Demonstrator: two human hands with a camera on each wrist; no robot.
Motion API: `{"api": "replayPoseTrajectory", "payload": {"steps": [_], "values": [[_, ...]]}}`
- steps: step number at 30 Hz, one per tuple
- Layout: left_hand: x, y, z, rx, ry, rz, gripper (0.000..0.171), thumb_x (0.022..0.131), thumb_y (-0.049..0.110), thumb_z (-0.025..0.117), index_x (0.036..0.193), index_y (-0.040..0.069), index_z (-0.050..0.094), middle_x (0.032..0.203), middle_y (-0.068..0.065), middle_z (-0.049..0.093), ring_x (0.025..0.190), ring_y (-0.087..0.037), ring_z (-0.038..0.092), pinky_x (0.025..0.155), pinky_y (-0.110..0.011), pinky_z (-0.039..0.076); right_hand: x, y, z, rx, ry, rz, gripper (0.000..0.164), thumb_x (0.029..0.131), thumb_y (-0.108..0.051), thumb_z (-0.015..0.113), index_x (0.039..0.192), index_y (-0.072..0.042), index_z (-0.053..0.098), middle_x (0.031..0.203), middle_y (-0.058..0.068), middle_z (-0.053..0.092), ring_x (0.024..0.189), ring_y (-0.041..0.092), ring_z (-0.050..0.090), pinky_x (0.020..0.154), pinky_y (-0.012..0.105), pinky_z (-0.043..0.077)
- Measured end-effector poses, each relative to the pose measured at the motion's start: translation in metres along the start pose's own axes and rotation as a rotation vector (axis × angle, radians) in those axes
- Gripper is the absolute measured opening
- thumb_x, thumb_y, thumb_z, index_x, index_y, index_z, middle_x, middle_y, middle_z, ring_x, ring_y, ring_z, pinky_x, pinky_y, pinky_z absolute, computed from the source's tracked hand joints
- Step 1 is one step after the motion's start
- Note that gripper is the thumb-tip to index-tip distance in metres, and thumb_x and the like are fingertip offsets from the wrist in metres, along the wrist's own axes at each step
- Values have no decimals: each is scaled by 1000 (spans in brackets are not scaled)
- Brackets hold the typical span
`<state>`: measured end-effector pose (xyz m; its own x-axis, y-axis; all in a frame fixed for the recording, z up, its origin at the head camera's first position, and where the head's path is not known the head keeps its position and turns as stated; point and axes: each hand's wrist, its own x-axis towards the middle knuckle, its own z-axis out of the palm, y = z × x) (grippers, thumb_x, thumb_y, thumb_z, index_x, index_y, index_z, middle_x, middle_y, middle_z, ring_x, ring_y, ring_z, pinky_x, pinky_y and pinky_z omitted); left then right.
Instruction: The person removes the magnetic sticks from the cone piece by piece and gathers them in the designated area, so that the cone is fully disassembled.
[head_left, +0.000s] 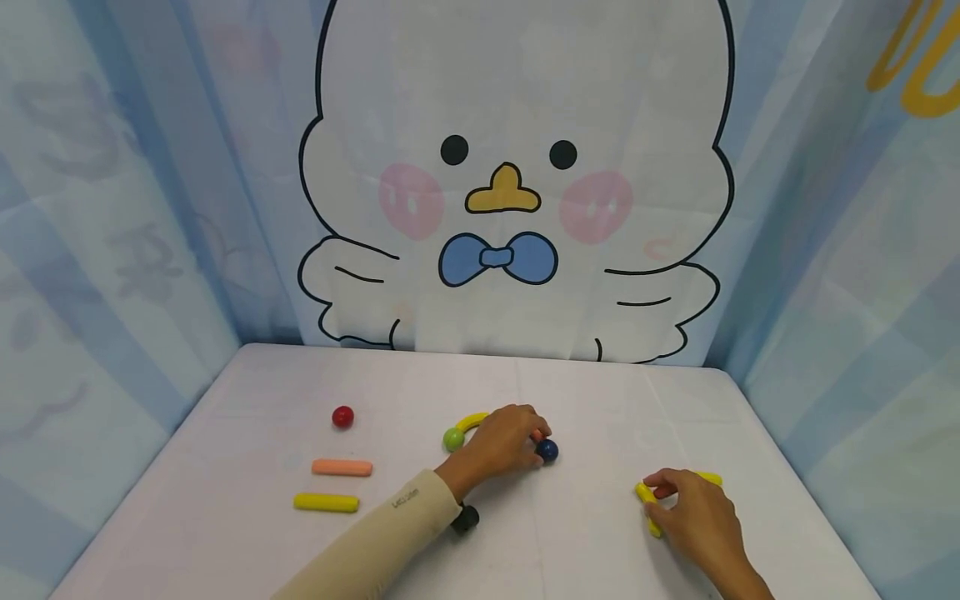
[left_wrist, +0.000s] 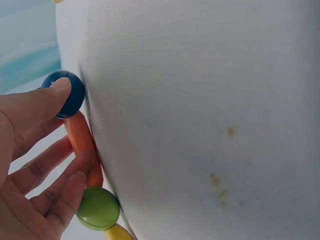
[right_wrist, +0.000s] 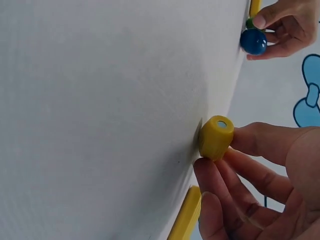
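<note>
In the head view my left hand [head_left: 504,442] reaches over the middle of the white table. Its thumb and a finger pinch a dark blue ball [left_wrist: 74,100]. The other fingers lie along an orange stick [left_wrist: 80,134] that runs from the blue ball to a green ball [left_wrist: 98,208]. A curved yellow piece [head_left: 469,422] meets the green ball [head_left: 453,439] on its far side. At the right, my right hand [head_left: 699,515] pinches a yellow stick [right_wrist: 215,140] between thumb and fingers, close to the tabletop. Behind those fingers lies another yellow stick [head_left: 709,478].
A black piece [head_left: 466,521] lies beneath the left sleeve [head_left: 397,533], partly hidden. On the left of the table [head_left: 570,542] are a red ball [head_left: 342,417], an orange stick [head_left: 342,467] and a yellow stick [head_left: 326,502]. Printed curtains [head_left: 112,250] surround the table's back and sides.
</note>
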<state>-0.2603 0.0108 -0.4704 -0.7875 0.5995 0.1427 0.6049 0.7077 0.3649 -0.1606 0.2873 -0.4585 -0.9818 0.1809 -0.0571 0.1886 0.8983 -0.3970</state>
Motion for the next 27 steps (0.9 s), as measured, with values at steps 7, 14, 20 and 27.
{"api": "replayPoseTrajectory", "payload": {"steps": [7,14,20,27], "values": [[-1,0,1,17,-13,22,42,85,33,92,122,20,79,111,7,74,101,-9,65,96,-25,54,1,0,-1,-9,13,7,35,83,-20,88,115,-9,79,98,1,76,83,19,64,64,32,45],[-3,1,2,51,-16,49,43,84,40,92,120,20,79,107,9,73,96,-6,62,93,-23,53,0,-4,-2,12,105,-14,33,86,-22,87,115,-9,79,104,7,78,85,19,68,70,37,49],[-6,2,0,62,-28,52,41,87,44,89,118,20,80,108,8,73,97,-8,63,93,-25,54,0,-12,0,39,146,-29,31,86,-18,88,114,-8,79,104,9,77,86,21,66,74,39,51],[-9,4,-1,60,-54,56,37,89,39,87,121,21,78,115,8,75,105,-10,64,97,-26,55,2,-19,2,70,176,-117,28,84,-16,89,110,-10,81,102,5,79,87,20,69,74,34,49]]}}
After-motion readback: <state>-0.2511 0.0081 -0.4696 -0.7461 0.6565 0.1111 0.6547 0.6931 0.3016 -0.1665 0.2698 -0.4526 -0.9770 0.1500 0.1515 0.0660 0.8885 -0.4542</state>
